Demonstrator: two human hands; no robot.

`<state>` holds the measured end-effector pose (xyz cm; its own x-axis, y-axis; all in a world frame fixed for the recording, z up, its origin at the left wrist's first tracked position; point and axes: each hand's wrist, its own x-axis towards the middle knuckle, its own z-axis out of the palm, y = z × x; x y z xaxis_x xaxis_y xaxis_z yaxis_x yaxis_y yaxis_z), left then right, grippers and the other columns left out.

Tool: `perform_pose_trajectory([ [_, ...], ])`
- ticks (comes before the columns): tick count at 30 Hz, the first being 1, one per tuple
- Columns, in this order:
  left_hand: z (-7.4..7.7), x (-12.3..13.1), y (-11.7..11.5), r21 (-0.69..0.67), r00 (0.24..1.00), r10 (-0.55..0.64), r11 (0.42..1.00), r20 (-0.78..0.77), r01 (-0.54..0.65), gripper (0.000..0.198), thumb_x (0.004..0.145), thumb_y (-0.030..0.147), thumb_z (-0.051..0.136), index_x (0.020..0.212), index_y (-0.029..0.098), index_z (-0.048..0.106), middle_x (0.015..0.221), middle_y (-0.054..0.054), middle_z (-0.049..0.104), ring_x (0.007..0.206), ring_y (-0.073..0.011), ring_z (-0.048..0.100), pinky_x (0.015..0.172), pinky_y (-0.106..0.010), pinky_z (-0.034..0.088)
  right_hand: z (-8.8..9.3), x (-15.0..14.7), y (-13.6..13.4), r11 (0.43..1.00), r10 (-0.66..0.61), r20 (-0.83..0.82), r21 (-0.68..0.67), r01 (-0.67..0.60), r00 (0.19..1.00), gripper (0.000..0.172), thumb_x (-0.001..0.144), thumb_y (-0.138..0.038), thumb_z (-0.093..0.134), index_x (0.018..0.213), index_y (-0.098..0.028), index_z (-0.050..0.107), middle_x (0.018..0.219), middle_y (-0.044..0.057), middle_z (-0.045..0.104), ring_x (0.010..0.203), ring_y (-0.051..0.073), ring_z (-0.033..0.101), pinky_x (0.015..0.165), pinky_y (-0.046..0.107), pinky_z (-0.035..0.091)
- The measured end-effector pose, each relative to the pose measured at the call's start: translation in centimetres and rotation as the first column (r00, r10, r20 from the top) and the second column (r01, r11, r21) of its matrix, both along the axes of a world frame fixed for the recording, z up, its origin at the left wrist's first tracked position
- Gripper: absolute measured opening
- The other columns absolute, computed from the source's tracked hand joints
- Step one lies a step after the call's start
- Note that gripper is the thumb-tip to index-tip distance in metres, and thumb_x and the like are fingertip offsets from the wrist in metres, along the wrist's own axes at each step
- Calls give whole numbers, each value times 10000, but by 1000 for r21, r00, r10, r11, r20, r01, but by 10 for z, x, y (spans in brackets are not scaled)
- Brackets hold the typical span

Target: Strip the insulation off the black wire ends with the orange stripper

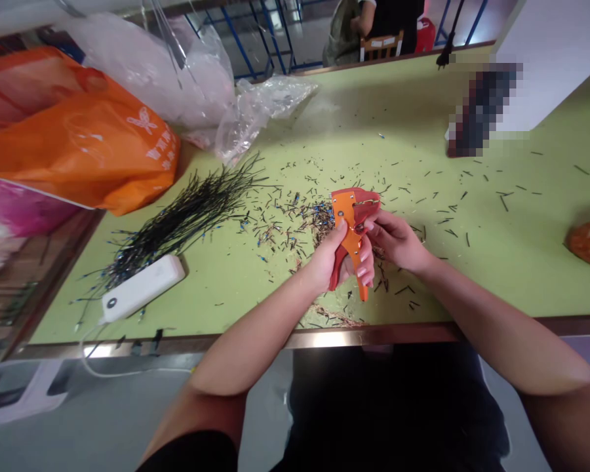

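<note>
Desk: green desk (472,275), near edge under the forearms, open room right of the hands
Wires: black wires (187,219) at left, wire scraps (285,219) strewn centre
Tool: orange-and-red wire stripper (351,223) upright at centre
Left hand (332,259): grip clamped around the tool's handles
Right hand (396,241): grip pinched together against its head

The person wears a dark short-sleeved top (393,406), its front lost in deep shadow at the bottom of the view. The black left sleeve (191,453) ends at the upper arm, and below it the arm is bare. The other arm is bare too. The left hand (324,259) and right hand (398,241) are ungloved, with short, unpainted fingernails.
</note>
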<state>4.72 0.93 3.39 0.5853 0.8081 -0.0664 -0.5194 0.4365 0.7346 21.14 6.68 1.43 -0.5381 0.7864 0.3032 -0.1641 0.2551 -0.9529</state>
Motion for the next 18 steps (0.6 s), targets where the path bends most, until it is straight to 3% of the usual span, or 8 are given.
perform_pose_trajectory([
  [7, -7, 0, 0, 19, 1000, -7, 1000, -4, 7, 681, 866, 844, 581, 674, 191, 556, 500, 15, 523, 412, -144, 544, 499, -308, 524, -4, -4, 0, 999, -5, 13, -40, 6, 1000, 426, 992, -615, 639, 888, -202, 668, 833, 2, 653, 777, 128, 609, 758, 281, 531],
  [14, -6, -2, 2, -26, 993, 67, 997, -95, -70, 779, 918, 908, 341, 628, 208, 523, 444, 18, 457, 363, -131, 497, 454, -293, 495, -16, -4, 2, 991, 3, -14, -132, -5, 1000, 391, 997, -606, 634, 944, -219, 642, 829, -7, 628, 742, 129, 592, 669, 266, 516],
  [18, -2, -1, 3, -61, 992, 74, 995, -103, -81, 809, 938, 897, 299, 587, 203, 523, 423, 17, 435, 340, -125, 488, 427, -279, 487, -18, -4, 4, 996, -5, -12, -85, 4, 1000, 362, 1018, -577, 617, 972, -220, 655, 809, -13, 614, 747, 131, 583, 661, 262, 495],
])
